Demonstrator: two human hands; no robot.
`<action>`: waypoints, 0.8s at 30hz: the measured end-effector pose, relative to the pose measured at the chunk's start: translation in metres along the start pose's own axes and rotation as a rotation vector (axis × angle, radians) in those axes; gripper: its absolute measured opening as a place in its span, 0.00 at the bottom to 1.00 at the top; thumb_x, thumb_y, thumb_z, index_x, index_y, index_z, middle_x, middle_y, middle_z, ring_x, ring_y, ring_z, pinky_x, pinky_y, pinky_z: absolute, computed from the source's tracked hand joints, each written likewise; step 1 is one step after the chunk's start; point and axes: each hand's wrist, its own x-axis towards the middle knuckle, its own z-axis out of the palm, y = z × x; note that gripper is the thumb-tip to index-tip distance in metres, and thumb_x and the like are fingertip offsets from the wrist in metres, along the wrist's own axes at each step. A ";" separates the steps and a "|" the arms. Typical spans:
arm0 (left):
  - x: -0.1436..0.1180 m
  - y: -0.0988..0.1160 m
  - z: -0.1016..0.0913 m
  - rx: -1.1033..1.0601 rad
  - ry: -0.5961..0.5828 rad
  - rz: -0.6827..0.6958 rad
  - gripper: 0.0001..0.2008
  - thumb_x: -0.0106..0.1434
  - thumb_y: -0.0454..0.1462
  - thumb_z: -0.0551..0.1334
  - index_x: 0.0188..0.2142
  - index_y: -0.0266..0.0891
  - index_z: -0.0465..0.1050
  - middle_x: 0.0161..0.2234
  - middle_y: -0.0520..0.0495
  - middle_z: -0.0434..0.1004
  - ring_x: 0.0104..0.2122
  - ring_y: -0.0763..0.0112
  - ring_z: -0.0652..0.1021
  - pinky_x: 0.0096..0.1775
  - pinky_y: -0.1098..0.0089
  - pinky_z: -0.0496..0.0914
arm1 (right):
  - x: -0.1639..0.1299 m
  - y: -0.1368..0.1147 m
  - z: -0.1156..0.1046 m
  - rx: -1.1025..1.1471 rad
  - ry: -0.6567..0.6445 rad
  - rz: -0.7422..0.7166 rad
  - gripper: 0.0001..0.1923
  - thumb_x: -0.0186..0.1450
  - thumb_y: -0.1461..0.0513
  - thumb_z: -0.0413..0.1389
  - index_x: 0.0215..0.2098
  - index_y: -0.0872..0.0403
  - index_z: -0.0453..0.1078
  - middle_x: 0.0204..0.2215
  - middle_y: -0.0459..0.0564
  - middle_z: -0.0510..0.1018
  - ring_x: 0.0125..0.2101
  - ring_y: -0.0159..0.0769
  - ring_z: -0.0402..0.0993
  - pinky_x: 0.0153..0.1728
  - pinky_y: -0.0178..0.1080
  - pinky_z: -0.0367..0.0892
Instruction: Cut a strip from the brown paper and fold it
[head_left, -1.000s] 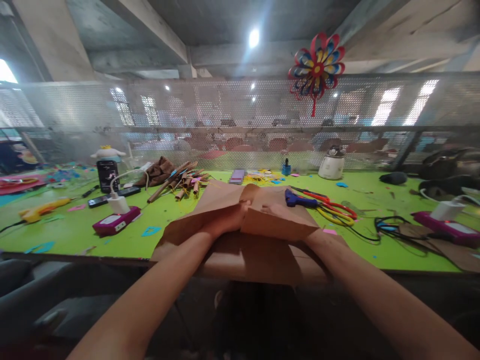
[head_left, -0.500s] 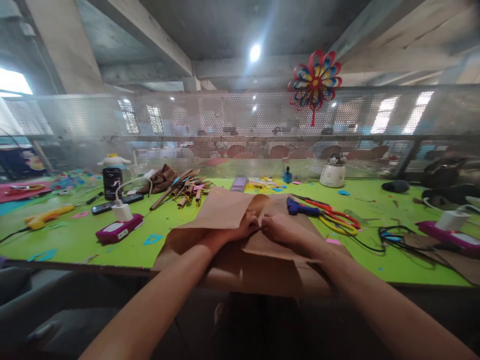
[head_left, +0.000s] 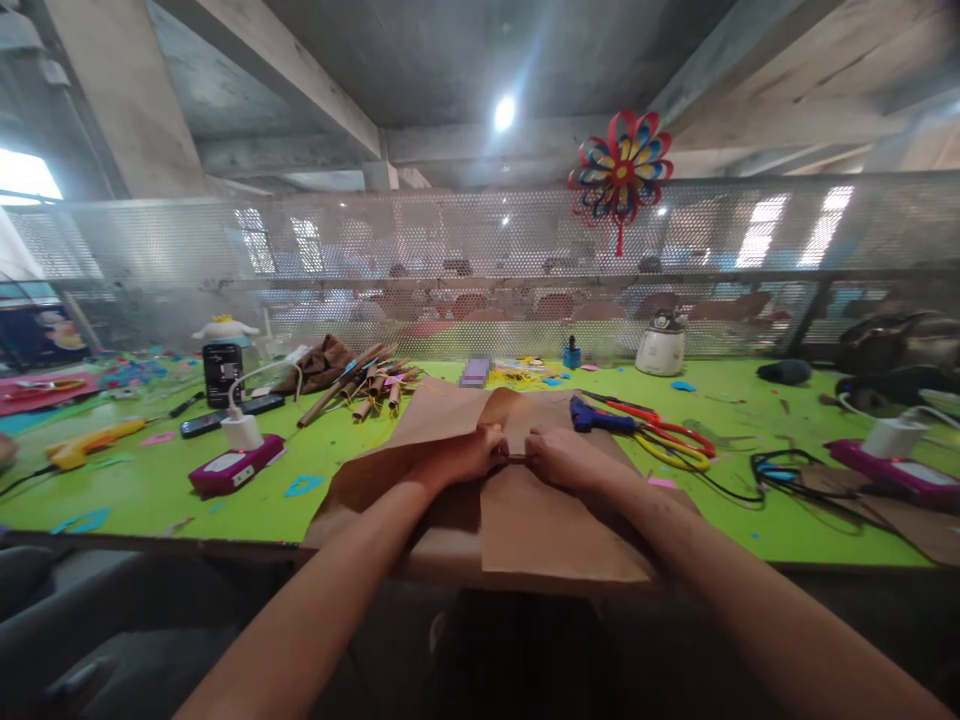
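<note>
Flap (head_left: 555, 520) folded down, scissors (head_left: 660, 432) (right) near.

Bare table (head_left: 352, 440) left of the paper (head_left: 555, 520), up to the charger (head_left: 234, 462). Right side blocked: glue gun (head_left: 600, 417), scissors (head_left: 667, 440), cables (head_left: 795, 475) (tangled). Far edge: paper rolls (head_left: 371, 385), mesh (head_left: 450, 270).

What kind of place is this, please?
Probably a craft workshop. Both hands fold brown paper on a green table scattered with rolled paper tubes, a blue glue gun and scissors. A paper pinwheel hangs on the mesh partition.
</note>
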 end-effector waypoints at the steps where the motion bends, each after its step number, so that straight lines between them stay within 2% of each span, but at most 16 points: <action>1: 0.000 -0.001 -0.001 0.003 -0.008 -0.009 0.08 0.61 0.36 0.55 0.34 0.39 0.73 0.36 0.47 0.73 0.34 0.70 0.72 0.37 0.72 0.62 | 0.000 0.000 -0.001 -0.002 -0.008 0.004 0.10 0.63 0.65 0.50 0.35 0.58 0.73 0.35 0.55 0.76 0.32 0.36 0.72 0.29 0.34 0.56; 7: 0.000 -0.013 0.005 -0.026 -0.041 -0.041 0.07 0.61 0.34 0.54 0.34 0.37 0.70 0.33 0.48 0.73 0.33 0.70 0.72 0.38 0.72 0.63 | -0.003 0.000 -0.008 -0.002 -0.018 -0.014 0.10 0.64 0.64 0.49 0.35 0.58 0.72 0.35 0.55 0.76 0.33 0.36 0.72 0.30 0.34 0.56; 11: -0.001 -0.015 -0.002 -0.041 -0.080 -0.050 0.06 0.59 0.34 0.56 0.35 0.37 0.70 0.36 0.48 0.73 0.35 0.70 0.72 0.38 0.73 0.63 | -0.007 0.000 -0.014 0.015 -0.039 -0.014 0.09 0.64 0.64 0.50 0.37 0.58 0.71 0.36 0.56 0.76 0.34 0.37 0.72 0.30 0.34 0.55; 16: -0.001 -0.015 -0.009 -0.016 -0.156 -0.136 0.08 0.56 0.32 0.57 0.35 0.38 0.72 0.36 0.47 0.74 0.34 0.69 0.72 0.35 0.74 0.63 | -0.012 -0.002 -0.020 0.033 -0.104 0.064 0.09 0.62 0.64 0.51 0.37 0.58 0.71 0.36 0.57 0.76 0.33 0.38 0.72 0.30 0.34 0.56; 24: 0.002 -0.020 -0.003 -0.039 -0.203 -0.180 0.09 0.54 0.29 0.57 0.35 0.36 0.71 0.33 0.48 0.74 0.33 0.71 0.71 0.34 0.75 0.64 | -0.015 0.002 -0.023 0.053 -0.114 0.093 0.08 0.61 0.65 0.51 0.35 0.56 0.71 0.36 0.57 0.77 0.34 0.38 0.72 0.29 0.34 0.55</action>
